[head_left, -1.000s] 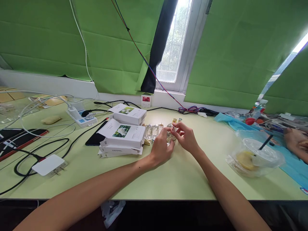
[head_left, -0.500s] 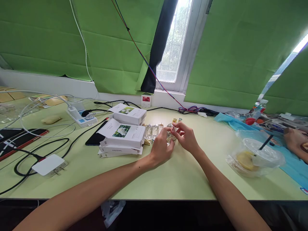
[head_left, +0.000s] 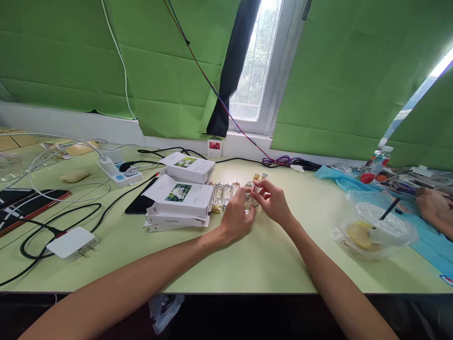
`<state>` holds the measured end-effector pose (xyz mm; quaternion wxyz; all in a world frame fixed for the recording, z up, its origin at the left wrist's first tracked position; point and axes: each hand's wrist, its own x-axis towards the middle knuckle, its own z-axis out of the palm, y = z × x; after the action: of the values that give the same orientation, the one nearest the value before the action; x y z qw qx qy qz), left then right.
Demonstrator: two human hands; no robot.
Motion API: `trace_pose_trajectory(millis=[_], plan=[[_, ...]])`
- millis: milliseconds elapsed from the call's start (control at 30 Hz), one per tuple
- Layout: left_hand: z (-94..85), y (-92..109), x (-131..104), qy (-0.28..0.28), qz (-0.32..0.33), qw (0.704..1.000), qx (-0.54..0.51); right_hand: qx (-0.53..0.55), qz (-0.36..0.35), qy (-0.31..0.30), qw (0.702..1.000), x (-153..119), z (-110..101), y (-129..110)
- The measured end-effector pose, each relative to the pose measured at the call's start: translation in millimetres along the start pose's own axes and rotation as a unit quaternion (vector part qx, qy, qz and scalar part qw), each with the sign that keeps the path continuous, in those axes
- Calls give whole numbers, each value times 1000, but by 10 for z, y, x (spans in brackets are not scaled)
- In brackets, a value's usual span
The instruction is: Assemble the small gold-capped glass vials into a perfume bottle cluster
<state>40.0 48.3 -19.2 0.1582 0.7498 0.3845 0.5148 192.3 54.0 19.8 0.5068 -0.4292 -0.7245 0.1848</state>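
Several small clear glass bottles stand side by side at the middle of the table, right of the white boxes. My left hand is closed around a glass bottle at the right end of this group. The fingertips of my right hand are pinched together at the top of that bottle; whatever they grip is too small to make out. Just behind my fingers are gold and silver caps. White boxes with a flower picture lie stacked to the left, the top one with its flap open.
A dark phone lies behind the boxes. Power strip, charger and cables spread over the left. At right are a bagged drink cup, blue plastic and another person's hand.
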Motion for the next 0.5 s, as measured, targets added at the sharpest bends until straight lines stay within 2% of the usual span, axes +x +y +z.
trace_pose_trajectory(millis=[500], plan=[[-15,3,4,-9,-3,1000,-1,0,-3,-1,1000,2,-2,8]])
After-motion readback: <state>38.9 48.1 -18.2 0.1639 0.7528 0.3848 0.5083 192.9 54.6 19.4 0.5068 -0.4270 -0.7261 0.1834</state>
